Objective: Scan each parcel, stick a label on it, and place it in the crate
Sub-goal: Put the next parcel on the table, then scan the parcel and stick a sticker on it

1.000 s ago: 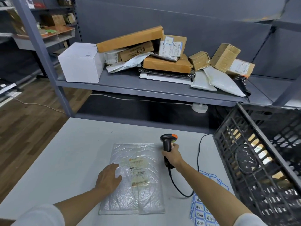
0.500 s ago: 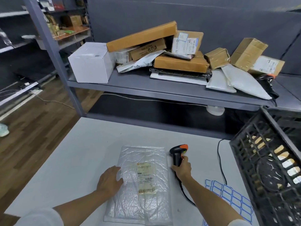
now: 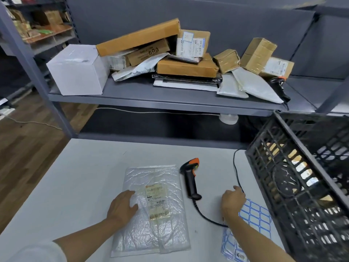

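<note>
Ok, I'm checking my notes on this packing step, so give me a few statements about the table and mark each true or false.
1. The scanner lies on the table, in nobody's grip. True.
2. The left hand rests on the bubble mailer. True.
3. The right hand holds the scanner. False: it is at the label sheet, apart from the scanner.
4. The crate stands left of the mailer. False: it is on the right.
5. The mailer is already in the crate. False: it lies on the table.
</note>
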### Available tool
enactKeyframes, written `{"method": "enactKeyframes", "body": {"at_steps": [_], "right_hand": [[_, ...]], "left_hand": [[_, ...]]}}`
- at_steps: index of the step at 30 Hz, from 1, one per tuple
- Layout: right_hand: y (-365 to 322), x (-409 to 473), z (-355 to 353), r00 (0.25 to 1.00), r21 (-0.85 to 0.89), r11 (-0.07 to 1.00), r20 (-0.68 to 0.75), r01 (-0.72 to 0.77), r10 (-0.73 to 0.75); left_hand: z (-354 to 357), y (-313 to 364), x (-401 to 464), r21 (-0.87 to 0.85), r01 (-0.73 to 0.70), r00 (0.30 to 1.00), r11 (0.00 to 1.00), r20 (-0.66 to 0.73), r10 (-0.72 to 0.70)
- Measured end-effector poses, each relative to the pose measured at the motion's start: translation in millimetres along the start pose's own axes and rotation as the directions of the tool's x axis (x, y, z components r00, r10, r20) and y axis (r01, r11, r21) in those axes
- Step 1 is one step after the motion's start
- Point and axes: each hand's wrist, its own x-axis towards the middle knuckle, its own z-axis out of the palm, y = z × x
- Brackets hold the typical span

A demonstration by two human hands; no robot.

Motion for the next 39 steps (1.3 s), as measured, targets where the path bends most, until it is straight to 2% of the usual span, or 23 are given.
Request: {"method": "enactKeyframes", "body": {"at_steps": [3, 6, 9, 11, 17, 19, 25, 32, 36, 39], "right_hand": [[42.6, 6.0, -33.1, 0.988, -0.127, 0.982, -0.081, -0.139, 0.13], [78.4, -0.9, -58.6, 0.95, -0.296, 0.904, -0.044, -0.308, 0.309], [99.9, -12.1, -73.3, 0.904, -0.382, 0.836, 0.004, -0.393, 0.427], [110.2, -17.0, -77.0, 0.909, -0.401, 0.841, 0.044, -0.364, 0.415], [111.4, -26.9, -77.2, 0.972, -0.435, 0.889, 0.109, -0.143, 0.209], [104.6, -29.9, -74.9, 0.974, -0.424, 0.896, 0.112, -0.134, 0.198], [96.7, -25.6, -72.0, 0.963, -0.266, 0.93, 0.019, -0.256, 0.27], [69.0, -4.2, -83.1, 0.984, 0.094, 0.98, -0.003, -0.178, 0.179], [26.1, 0.8, -89.0, 0.985, 0.32, 0.934, -0.007, -0.16, 0.172], [-6.8, -5.6, -90.4, 0.988, 0.578, 0.802, 0.117, -0.154, 0.105]], "left_hand": [[5.7, 3.8, -3.0, -0.01, -0.041, 0.999, 0.999, 0.01, 0.041], [11.2, 8.1, -6.9, -0.022, -0.068, 0.998, 0.997, 0.017, 0.068], [16.3, 13.8, -10.9, -0.012, -0.082, 0.996, 0.997, 0.035, 0.082], [19.6, 17.4, -14.1, 0.005, -0.094, 0.995, 0.996, 0.041, 0.094], [24.6, 23.1, -27.4, -0.006, -0.107, 0.994, 0.994, 0.036, 0.107], [24.3, 24.5, -31.2, -0.013, -0.103, 0.994, 0.995, 0.034, 0.104], [20.1, 27.2, -40.3, -0.031, -0.097, 0.995, 0.995, 0.025, 0.098], [10.3, 26.5, -41.7, -0.007, -0.09, 0.996, 0.996, 0.007, 0.09], [7.9, 37.5, -42.1, -0.11, -0.098, 0.995, 0.989, 0.014, 0.1], [6.6, 53.1, -40.8, -0.312, -0.065, 0.997, 0.948, 0.019, 0.075]]}}
